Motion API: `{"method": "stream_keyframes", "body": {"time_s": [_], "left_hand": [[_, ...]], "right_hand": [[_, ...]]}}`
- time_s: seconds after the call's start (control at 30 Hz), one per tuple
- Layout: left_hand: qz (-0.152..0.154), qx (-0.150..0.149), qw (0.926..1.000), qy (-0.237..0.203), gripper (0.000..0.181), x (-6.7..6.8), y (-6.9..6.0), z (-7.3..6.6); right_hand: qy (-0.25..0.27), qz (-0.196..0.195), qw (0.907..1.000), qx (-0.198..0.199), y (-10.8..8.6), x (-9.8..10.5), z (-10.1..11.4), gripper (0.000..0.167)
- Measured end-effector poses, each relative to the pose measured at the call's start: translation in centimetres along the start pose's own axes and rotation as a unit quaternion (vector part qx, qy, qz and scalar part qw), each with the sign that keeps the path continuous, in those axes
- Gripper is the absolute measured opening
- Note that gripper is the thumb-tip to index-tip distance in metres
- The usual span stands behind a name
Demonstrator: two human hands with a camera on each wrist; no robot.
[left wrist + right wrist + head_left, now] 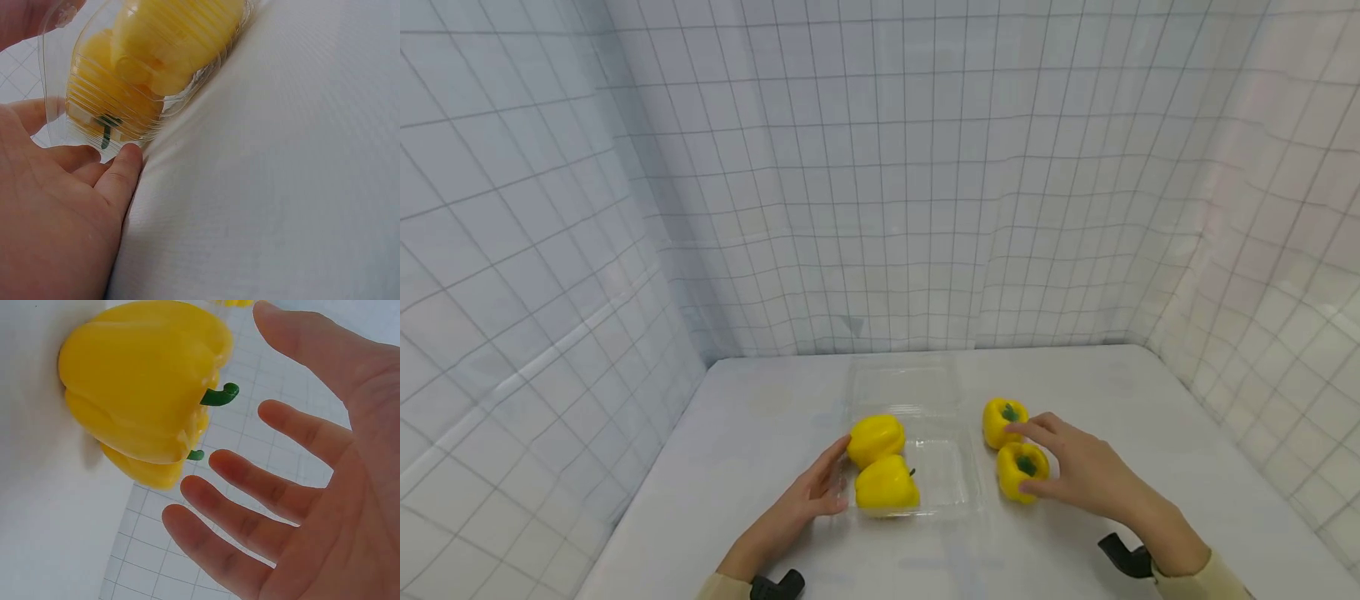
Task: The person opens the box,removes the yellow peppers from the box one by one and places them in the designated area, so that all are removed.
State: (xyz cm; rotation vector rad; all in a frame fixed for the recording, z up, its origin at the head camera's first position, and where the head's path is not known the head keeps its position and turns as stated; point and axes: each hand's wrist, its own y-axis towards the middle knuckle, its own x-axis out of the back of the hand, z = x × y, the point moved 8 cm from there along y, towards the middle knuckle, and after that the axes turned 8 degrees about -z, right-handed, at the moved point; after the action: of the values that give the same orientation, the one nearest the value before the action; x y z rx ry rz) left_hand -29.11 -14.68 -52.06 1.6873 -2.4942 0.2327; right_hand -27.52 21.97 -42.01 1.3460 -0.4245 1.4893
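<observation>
Two yellow bell peppers (pixel 877 440) (pixel 886 483) lie on their sides in the left part of a clear plastic clamshell container (pixel 947 471). My left hand (pixel 808 493) rests against the container's left side, fingers spread; in the left wrist view, its fingertips (pixel 130 156) touch the ribbed wall near the table. Through that wall a pepper's green stem (pixel 107 128) shows. Two more yellow bell peppers (pixel 1000 423) (pixel 1017 473) stand right of the container, stems up. Over them hovers my right hand (pixel 1090 471), fingers apart and holding nothing; the right wrist view shows a gap before the nearer pepper (pixel 144 375).
The container's lid (pixel 904 387) lies folded back behind it, flat on the white table (pixel 760 433). Sheets with a grid pattern (pixel 880 208) hang behind the table and at both sides. A black wrist strap (pixel 1126 554) is on the right wrist, another (pixel 777 585) on the left.
</observation>
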Motion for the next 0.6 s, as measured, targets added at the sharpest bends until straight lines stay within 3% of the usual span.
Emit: {"method": "stream_keyframes", "body": {"time_s": [0.6], "left_hand": [[0.000,-0.004,1.0000,-0.001,0.080,0.0,0.1,0.0]], "right_hand": [[0.029,-0.027,0.9988,0.028,1.8,1.3,2.1,0.066]]}}
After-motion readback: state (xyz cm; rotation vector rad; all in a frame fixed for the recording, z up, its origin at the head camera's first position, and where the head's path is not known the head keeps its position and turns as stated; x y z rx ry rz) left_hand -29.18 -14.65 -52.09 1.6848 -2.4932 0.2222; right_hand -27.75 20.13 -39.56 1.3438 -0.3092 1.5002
